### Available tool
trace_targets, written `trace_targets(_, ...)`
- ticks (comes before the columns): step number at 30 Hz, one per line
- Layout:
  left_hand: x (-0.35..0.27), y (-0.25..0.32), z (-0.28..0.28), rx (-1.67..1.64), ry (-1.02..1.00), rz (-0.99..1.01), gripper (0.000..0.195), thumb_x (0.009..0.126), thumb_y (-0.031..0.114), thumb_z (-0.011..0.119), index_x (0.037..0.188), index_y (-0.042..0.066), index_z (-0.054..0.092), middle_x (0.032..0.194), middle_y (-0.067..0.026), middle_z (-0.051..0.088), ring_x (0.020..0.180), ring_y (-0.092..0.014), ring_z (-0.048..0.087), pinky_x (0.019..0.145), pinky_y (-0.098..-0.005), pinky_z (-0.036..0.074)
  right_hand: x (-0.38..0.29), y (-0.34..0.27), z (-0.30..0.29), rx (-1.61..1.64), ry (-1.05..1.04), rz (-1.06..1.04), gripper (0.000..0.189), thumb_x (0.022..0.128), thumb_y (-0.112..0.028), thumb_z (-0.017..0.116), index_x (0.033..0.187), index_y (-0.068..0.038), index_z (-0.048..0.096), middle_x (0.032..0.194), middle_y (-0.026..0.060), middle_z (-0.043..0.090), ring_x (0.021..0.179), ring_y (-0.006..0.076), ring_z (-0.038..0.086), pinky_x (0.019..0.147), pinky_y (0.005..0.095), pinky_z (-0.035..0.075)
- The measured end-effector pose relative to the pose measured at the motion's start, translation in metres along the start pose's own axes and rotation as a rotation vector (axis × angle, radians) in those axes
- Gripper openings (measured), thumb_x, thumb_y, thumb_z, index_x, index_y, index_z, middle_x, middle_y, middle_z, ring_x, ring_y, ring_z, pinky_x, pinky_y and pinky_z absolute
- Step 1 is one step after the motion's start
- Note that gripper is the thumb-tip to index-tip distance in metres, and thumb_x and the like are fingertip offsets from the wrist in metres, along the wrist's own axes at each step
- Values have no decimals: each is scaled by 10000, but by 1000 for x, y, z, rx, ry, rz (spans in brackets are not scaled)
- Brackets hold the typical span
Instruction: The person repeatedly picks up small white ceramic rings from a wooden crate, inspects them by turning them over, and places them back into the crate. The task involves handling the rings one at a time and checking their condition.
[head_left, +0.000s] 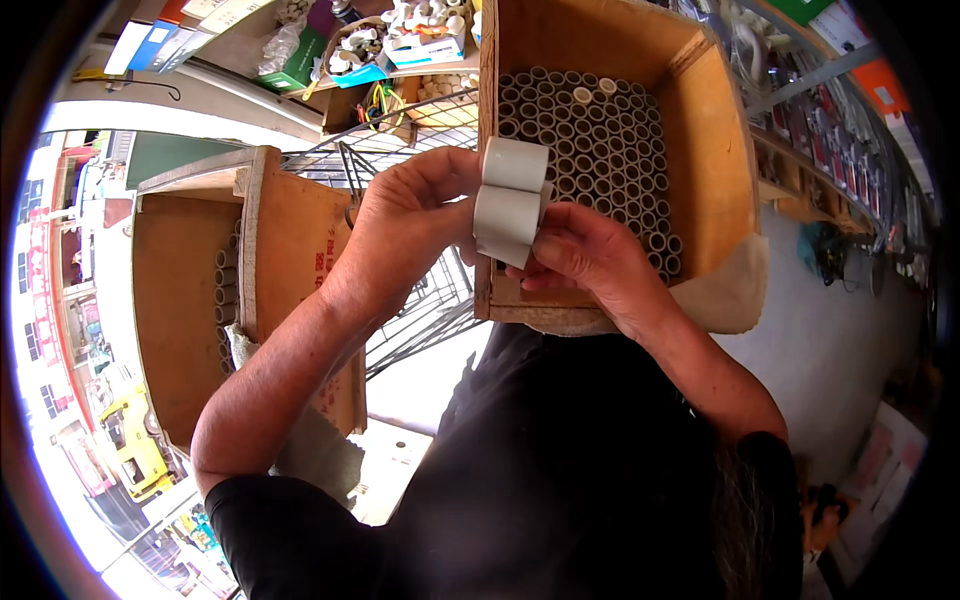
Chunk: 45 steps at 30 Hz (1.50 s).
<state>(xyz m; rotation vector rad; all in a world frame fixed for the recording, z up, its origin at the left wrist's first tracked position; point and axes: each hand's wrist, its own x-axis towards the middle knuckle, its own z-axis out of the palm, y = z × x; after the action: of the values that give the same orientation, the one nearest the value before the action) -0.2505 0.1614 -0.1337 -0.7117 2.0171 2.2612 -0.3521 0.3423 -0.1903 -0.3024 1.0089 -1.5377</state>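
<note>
Several short white plastic pipe pieces (507, 214) are bunched between my two hands, above the near left edge of a wooden box (720, 187). My left hand (420, 202) grips them from the left with thumb and fingers. From the lower right, the fingers of my right hand (574, 247) close on the same bunch. Inside the box, rows of similar grey-white tubes (600, 161) stand upright, packed side by side, with their open ends up. Two paler pieces (582, 95) sit raised on top of the rows. The bunch hides part of the box's left wall.
A second wooden box (187, 300) on the left holds more tubes (225, 292). Between the boxes is a black wire rack (427, 300). A cloth (727, 292) hangs over the near right corner. Shelves with plastic fittings (427, 30) stand behind; racks of packaged goods (832, 150) line the right.
</note>
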Motion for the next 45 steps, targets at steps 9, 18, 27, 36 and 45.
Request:
trace_targets(9, 5, -10, -5, -56, 25, 35, 219, 865, 134, 636, 1069, 58, 610, 914, -32, 683, 758, -69, 623, 613, -224, 494, 14, 3, -5, 35, -63, 33, 357, 894, -141, 614, 1202, 5, 505, 1094, 108, 604, 968, 213, 632, 888, 330, 516)
trace_targets(18, 8, -12, -7, -54, 41, -7, 245, 869, 155, 634, 1082, 39, 602, 899, -22, 680, 740, -56, 603, 600, -212, 471, 19, -3, -29, -157, -128, -38, 339, 848, -45, 645, 1166, -2, 535, 1044, 85, 625, 941, 158, 621, 853, 294, 515)
trace_targets(27, 11, -15, -9, -45, 68, 18, 273, 877, 184, 629, 1102, 34, 591, 902, -37, 682, 760, -76, 636, 601, -208, 477, 22, -26, -132, -1276, 183, 119, 366, 780, -70, 643, 1140, -45, 587, 911, 82, 664, 766, 125, 605, 692, 260, 489)
trace_targets(36, 13, -17, -12, 4, 73, 9, 241, 873, 145, 630, 1087, 42, 592, 921, -45, 686, 782, -84, 650, 618, -217, 492, 28, 21, -186, -1816, -17, 418, 339, 758, -239, 663, 1069, -103, 658, 986, 152, 663, 933, 331, 625, 804, 412, 504)
trace_targets(45, 12, -20, -12, 20, 70, 3, 226, 873, 135, 629, 1080, 51, 598, 924, -37, 687, 798, -69, 640, 625, -206, 482, 29, 25, -192, -1856, -49, 388, 347, 744, -239, 666, 1060, -96, 659, 953, 159, 665, 908, 312, 635, 786, 406, 507)
